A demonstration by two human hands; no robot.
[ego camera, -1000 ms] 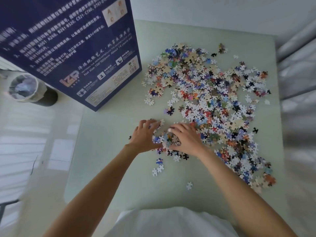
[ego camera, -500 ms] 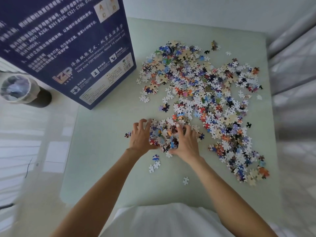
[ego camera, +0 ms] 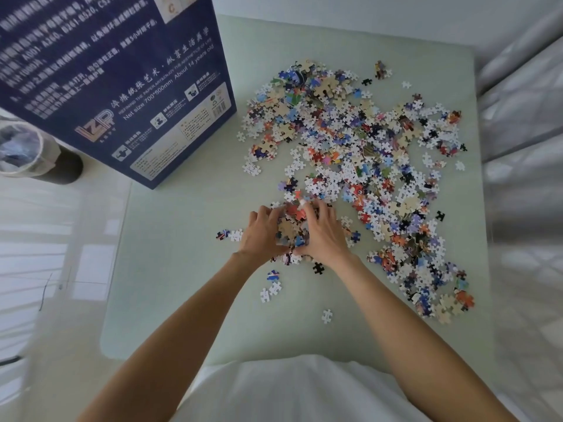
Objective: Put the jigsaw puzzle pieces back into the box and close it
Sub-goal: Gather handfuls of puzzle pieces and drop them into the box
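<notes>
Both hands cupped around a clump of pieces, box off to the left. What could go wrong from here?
1. The left hand and right hand squeeze a loose heap of pieces; some will probably drop on the way to the blue box.
2. Strays such as the black piece and white piece may get missed.
3. The spread reaches near the table edge; sweeping could knock pieces off.

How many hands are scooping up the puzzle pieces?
2. The left hand and the right hand cup a small heap of puzzle pieces between them on the table, near the pile's edge.
</notes>
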